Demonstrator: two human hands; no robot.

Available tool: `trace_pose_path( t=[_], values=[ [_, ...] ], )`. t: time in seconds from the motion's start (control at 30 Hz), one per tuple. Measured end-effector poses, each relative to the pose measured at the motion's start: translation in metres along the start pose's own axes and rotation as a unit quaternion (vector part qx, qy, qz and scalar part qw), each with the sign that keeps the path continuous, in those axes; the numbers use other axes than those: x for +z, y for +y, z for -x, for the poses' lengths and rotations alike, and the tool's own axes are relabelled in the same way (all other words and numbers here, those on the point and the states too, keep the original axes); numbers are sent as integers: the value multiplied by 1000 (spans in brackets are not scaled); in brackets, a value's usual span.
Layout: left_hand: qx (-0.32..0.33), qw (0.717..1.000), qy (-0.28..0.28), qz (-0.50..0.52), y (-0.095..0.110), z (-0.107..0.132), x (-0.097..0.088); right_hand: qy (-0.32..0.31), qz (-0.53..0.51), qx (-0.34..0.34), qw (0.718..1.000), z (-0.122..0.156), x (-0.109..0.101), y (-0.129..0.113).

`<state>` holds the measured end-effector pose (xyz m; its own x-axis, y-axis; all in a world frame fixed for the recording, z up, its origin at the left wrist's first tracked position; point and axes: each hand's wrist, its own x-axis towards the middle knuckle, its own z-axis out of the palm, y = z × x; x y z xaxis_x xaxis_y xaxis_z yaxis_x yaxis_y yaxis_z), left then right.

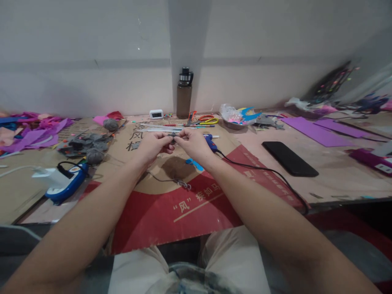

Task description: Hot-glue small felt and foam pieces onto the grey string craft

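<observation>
My left hand (157, 148) and my right hand (193, 143) meet over the cardboard, fingertips closed from both sides on a small dark grey piece (174, 138). It looks like felt, though the fingers cover much of it. Below the hands, a grey cord (161, 178) runs across the cardboard to a small metal key ring or clasp (185, 184). A blue cut-out shape (194, 164) lies near my right wrist. Just beyond that wrist is a blue glue gun (210, 143), its black cable trailing right.
Grey scraps (87, 143) and yarn balls (94, 156) lie left, near a blue power strip (65, 185). A bottle (183, 96), scissors (208, 120) and a bowl (235, 125) stand or lie along the back. At right are a phone (289, 158) and purple sheets (315, 131).
</observation>
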<state>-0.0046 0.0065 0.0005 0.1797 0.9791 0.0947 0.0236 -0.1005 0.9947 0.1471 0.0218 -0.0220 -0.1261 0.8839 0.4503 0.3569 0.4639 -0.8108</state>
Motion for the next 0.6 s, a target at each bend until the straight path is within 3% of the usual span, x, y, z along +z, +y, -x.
trace_pose_path(
  t=[0.27,0.47,0.6],
  values=[
    [42,998,56,-9,-4,-4,-4,-33,-3,-17,999,3,1,-2],
    [3,997,-15,72,4,1,-2,9,-17,9,1000,1,-3,-5],
    [-27,995,-19,97,7,1,-2,12,-22,18,1000,-1,-4,-6]
  ],
)
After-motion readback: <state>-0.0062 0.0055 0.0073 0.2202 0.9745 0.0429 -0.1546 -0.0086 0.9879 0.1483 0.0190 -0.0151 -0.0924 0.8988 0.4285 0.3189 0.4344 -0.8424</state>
